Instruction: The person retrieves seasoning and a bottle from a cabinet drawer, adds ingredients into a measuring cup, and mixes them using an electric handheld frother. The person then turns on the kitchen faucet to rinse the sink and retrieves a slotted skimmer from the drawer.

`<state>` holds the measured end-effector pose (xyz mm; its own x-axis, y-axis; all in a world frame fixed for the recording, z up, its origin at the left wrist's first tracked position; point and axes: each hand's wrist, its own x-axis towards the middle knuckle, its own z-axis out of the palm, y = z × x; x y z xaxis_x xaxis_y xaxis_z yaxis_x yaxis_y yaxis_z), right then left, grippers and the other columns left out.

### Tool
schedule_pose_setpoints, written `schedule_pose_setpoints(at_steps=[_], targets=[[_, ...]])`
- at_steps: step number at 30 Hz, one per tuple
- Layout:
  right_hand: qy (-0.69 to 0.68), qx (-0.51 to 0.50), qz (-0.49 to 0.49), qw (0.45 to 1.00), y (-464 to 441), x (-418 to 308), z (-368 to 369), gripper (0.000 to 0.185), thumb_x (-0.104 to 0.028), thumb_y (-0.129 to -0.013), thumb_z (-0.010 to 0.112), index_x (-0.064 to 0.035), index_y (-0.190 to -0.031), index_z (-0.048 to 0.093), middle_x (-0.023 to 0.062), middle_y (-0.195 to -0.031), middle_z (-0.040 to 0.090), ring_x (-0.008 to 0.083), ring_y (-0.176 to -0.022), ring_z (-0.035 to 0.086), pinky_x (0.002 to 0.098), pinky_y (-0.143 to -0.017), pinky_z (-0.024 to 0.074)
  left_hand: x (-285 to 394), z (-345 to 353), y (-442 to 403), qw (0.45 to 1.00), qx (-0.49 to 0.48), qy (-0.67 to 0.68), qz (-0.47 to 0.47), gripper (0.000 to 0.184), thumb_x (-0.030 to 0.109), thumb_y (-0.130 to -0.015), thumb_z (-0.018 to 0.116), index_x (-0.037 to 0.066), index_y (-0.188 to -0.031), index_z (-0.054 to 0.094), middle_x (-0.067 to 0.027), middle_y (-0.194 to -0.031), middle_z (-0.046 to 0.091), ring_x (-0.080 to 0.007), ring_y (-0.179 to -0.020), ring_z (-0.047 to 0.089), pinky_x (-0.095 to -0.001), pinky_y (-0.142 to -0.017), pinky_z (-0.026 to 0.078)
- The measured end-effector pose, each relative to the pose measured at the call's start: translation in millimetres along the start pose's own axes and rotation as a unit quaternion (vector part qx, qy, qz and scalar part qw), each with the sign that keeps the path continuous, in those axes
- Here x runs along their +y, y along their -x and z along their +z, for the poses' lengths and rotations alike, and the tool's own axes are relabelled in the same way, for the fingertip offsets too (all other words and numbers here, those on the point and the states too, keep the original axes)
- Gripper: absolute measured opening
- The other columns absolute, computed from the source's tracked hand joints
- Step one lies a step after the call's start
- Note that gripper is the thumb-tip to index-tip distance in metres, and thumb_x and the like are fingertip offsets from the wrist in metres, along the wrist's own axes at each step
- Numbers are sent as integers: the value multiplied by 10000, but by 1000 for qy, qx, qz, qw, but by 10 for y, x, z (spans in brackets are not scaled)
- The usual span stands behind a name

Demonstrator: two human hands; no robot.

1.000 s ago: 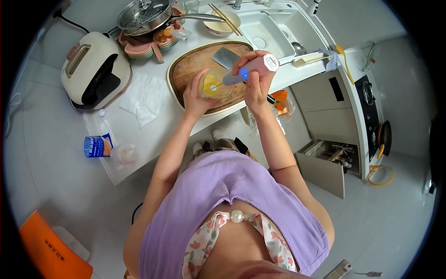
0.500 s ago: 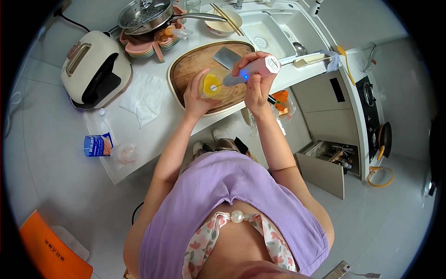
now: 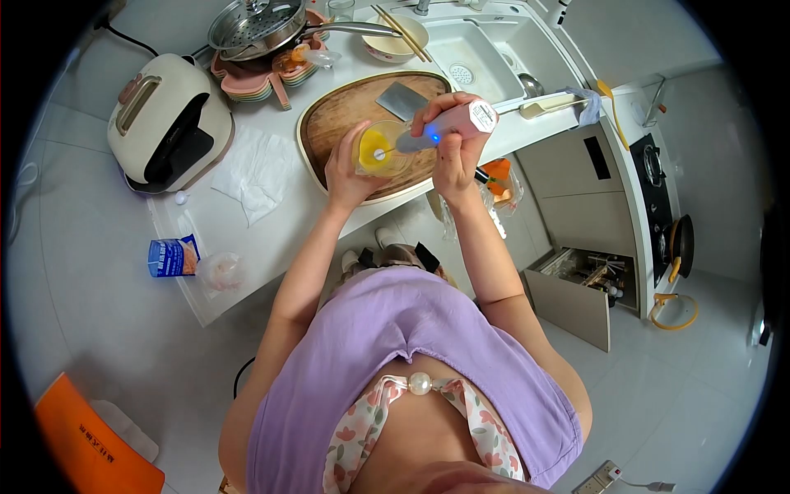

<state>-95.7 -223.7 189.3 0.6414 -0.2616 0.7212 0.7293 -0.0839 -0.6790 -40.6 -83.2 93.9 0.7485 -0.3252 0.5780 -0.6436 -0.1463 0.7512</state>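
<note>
My left hand (image 3: 346, 176) is wrapped around the side of a clear glass cup (image 3: 401, 165) with yellow liquid (image 3: 373, 140) in it. In my right hand (image 3: 453, 165) is a pink and white handheld electric frother (image 3: 449, 125), tilted down to the left, its blue light lit. Its thin rod reaches into the cup, where a small round white tip shows against the yellow. Beneath both hands lies an oval wooden cutting board (image 3: 329, 114) with a pale rim. A flat grey blade (image 3: 402, 101) rests on the board behind my right hand, its handle not visible.
A cream countertop appliance (image 3: 169, 123) stands left, beside a crumpled white sheet (image 3: 253, 173) and blue packet (image 3: 174, 257). A lidded pan (image 3: 257, 31) sits behind. Chopsticks (image 3: 401, 33) cross a bowl (image 3: 395, 51) near the white sink (image 3: 471, 62). An open drawer (image 3: 570, 302) juts out at right.
</note>
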Motion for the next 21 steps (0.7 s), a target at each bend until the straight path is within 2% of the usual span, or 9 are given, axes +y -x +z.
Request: schedule_pose_setpoints(at_steps=[21], targets=[[17, -10, -3, 1000, 11, -32, 20, 492, -383, -921, 512, -59, -1202, 271, 148, -938, 493, 178, -714, 532, 292, -659, 433, -11, 9, 29, 1000, 5, -7, 8, 862, 154, -466, 864, 97, -1235, 478, -72, -1207, 574, -284, -1069, 571, -367, -899, 482]])
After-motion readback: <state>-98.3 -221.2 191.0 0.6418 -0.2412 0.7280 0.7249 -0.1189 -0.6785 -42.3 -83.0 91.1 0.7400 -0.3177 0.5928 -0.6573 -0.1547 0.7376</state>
